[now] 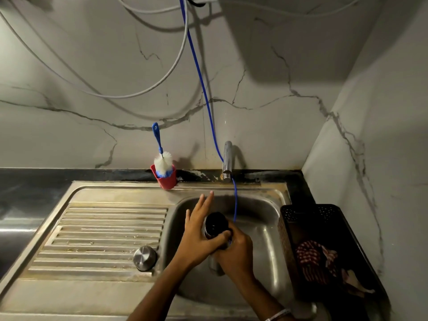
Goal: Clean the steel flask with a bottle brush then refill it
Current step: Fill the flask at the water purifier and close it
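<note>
Head view: the flask (214, 228) is held over the sink (266, 228), gripped round its body by the right hand (236, 253). The left hand (199, 232) is laid against its side, fingers spread straight, thumb hooked on it. Its dark mouth is tipped up toward the camera, long axis near upright. A brush (162, 156) is stood bristles-down in a red cup (167, 180). A checked cloth (312, 258) is seen in the black basket (308, 212). The cap (145, 258) is left on the drainboard (104, 228), marble wall behind.
</note>
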